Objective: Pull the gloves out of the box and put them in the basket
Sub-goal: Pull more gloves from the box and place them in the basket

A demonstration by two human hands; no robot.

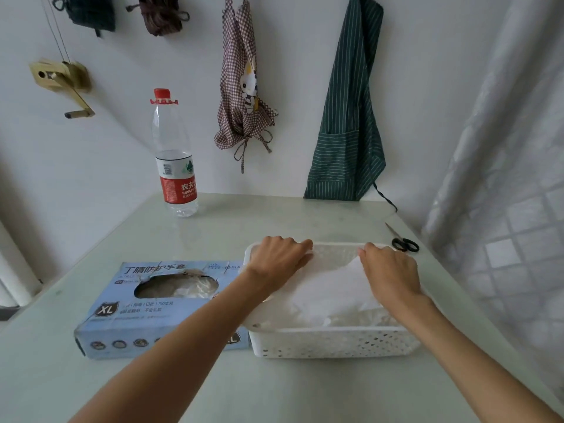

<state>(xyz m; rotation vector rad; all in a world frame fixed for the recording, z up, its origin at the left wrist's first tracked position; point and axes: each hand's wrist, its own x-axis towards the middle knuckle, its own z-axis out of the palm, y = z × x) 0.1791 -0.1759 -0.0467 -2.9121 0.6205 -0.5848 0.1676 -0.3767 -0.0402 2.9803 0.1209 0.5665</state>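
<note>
Pale green and glossy, the table (152, 392) runs up to a white wall where a checked apron (241, 87) and a green striped apron (348, 123) hang side by side, with a white curtain (503, 148) draped at the right. On the table near the wall stands a clear water bottle (175, 157) with a red cap and red label, and black-handled scissors (403, 241) lie near the right edge. Closer in, a blue glove box (146, 309) lies flat, its torn oval opening showing more white gloves (189, 288) inside. Touching its right end is a white perforated basket (335, 343), already holding a heap of white gloves. Both hands are over the basket: the left hand (276, 259) has its fingers curled down on the far left part of a white glove (329, 285), and the right hand (390, 270) pinches the same glove's far right edge between curled fingers and thumb. That glove lies spread flat between them, on top of the heap
</note>
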